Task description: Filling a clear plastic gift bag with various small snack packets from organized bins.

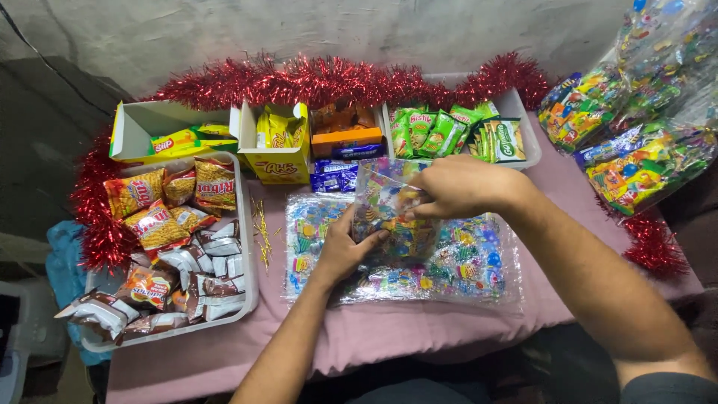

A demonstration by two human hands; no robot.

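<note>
Clear printed plastic gift bag (389, 206) sits clamped in both left hand (340, 251) and right hand (456, 187) above a stack of matching bags (464, 262); grey snack tray (250, 277) lies leftward on the pink-clothed counter (419, 333).

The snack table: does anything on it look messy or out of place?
A few things. Brown packets spill over the near rim of the left tray, and gold strands lie loose on the pink cloth. Both hands, left and right, hold a printed clear bag.
</note>
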